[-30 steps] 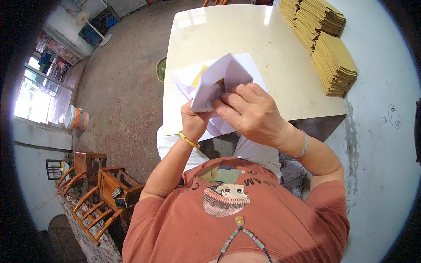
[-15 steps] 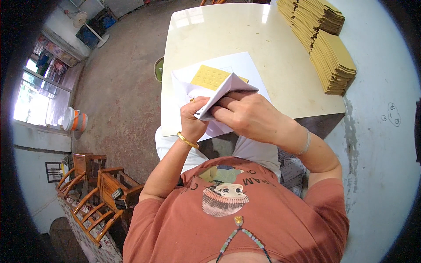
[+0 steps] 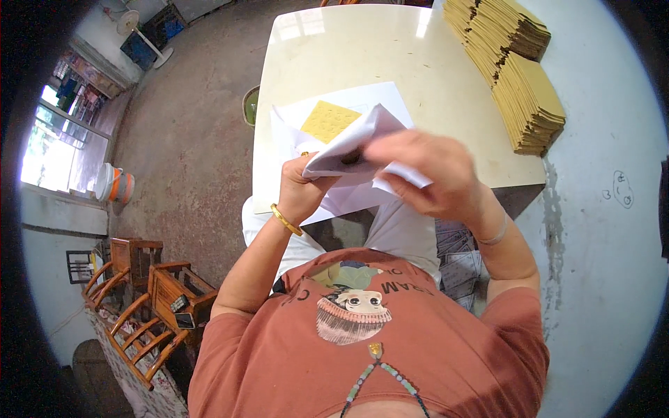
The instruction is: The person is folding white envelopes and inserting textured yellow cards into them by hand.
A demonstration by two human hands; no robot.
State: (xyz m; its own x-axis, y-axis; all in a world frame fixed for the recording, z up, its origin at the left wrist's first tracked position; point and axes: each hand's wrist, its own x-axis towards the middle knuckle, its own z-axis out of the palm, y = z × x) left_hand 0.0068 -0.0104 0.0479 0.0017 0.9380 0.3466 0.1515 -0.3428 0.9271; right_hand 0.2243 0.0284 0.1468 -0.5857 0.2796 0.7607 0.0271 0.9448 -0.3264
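My left hand grips the lower left corner of a folded white paper pouch, thumb and fingers closed on it. The pouch gapes toward the right, with a dark inside showing. Right of its mouth my right hand is smeared by motion, a small white paper piece between its thumb and fingers. Whether that piece joins the pouch I cannot tell. Behind the pouch a yellow sheet with rows of small marks lies on large white paper, partly hidden by the pouch.
The cream table bears tall stacks of yellow-brown folded paper along its right edge, by the wall. A green bin stands left of the table. Wooden chairs, a white and orange bucket and a fan are further left.
My right hand has drawn back to the right from the pouch, with a small white paper piece now showing at its fingers. The pouch has opened wider; my left hand keeps its hold.
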